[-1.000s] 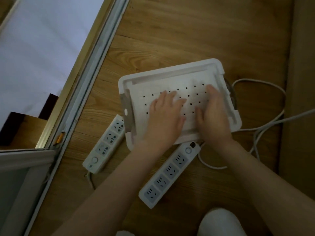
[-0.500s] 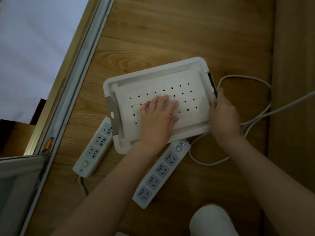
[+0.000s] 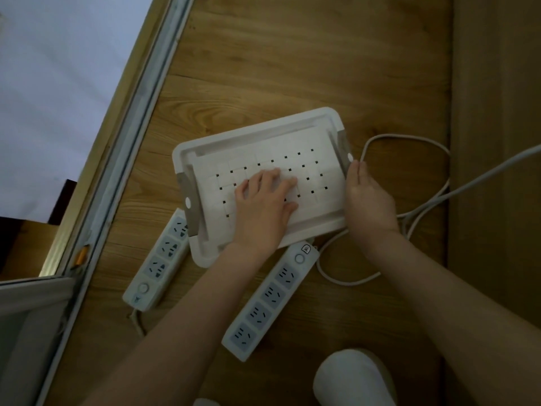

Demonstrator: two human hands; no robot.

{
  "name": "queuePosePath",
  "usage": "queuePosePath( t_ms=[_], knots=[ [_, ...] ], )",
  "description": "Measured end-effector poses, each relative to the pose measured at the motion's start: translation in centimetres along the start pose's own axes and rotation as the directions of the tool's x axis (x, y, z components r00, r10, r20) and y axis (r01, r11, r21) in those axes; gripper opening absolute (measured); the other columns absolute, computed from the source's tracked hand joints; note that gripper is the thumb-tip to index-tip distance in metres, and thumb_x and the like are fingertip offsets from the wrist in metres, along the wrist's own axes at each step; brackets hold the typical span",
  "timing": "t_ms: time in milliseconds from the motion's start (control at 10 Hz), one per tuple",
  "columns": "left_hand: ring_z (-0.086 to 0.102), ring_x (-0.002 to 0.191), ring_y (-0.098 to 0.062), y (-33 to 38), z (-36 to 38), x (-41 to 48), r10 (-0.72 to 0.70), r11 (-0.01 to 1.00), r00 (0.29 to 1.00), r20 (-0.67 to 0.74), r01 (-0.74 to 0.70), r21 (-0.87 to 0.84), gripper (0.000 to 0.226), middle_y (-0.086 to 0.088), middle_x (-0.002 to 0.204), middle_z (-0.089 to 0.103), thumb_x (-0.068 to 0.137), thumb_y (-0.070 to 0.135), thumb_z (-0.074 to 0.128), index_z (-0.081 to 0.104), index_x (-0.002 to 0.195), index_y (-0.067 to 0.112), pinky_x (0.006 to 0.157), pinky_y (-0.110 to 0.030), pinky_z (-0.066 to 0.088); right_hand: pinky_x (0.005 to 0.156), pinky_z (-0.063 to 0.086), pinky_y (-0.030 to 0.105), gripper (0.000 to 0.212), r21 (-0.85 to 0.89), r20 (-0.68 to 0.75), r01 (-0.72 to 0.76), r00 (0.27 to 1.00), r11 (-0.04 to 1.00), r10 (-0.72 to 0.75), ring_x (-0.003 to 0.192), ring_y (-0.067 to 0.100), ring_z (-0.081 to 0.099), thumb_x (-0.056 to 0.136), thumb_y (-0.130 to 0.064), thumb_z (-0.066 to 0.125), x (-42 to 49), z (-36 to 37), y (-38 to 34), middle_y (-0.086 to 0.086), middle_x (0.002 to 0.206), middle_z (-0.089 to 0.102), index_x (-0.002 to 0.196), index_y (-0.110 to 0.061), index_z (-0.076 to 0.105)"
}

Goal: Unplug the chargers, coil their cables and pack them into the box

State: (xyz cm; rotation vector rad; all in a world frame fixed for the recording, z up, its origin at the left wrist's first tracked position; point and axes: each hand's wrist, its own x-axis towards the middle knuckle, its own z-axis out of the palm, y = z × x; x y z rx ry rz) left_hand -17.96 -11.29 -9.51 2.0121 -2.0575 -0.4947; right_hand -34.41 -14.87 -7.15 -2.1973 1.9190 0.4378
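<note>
White storage box (image 3: 257, 136) beneath both hands: left hand (image 3: 263, 200) flat, fingers spread, on its perforated lid (image 3: 322, 162); right hand (image 3: 366, 194), fingers straight, against the right-end latch (image 3: 342, 143). Power strip (image 3: 269, 300) between the forearms.

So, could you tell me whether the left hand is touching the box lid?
Touching: the head view shows the left hand lying flat on the white box lid, fingers covering some holes.

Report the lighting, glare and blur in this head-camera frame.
Head view: dim, even light, no glare or hard shadows; holes in the box lid and sockets on the power strip stay legible; the pale surface upper left is brightest and featureless.
</note>
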Motion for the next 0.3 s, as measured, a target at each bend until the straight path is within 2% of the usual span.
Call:
queuePosePath(
  t_ms=[200,300],
  knots=[
    [0.032,0.133,-0.025,0.1,-0.6,-0.1,0.023,0.999,0.999,0.031,-0.024,0.046,0.041,-0.004,0.143,0.04,0.093,0.036,0.052,0.049,0.133,0.028,0.106,-0.041,0.019,0.103,0.039,0.034,0.06,-0.016,0.015,0.027,1.0,1.0,-0.027,0.139,0.03,0.028,0.094,0.003,0.033,0.0,-0.2,0.1,0.024,0.153,0.015,0.146,0.007,0.003],
    [0.026,0.135,-0.024,0.3,-1.3,0.2,0.047,0.99,0.988,0.144,-0.065,0.123,0.045,-0.002,0.148,0.031,0.096,0.038,0.045,0.037,0.139,0.029,0.108,-0.04,0.019,0.101,0.041,0.035,0.062,-0.016,0.071,0.033,0.997,0.999,-0.032,0.135,0.031,0.034,0.095,0.0,0.036,0.1,-0.9,0.4,0.023,0.152,0.018,0.146,0.005,0.002]
  ],
)
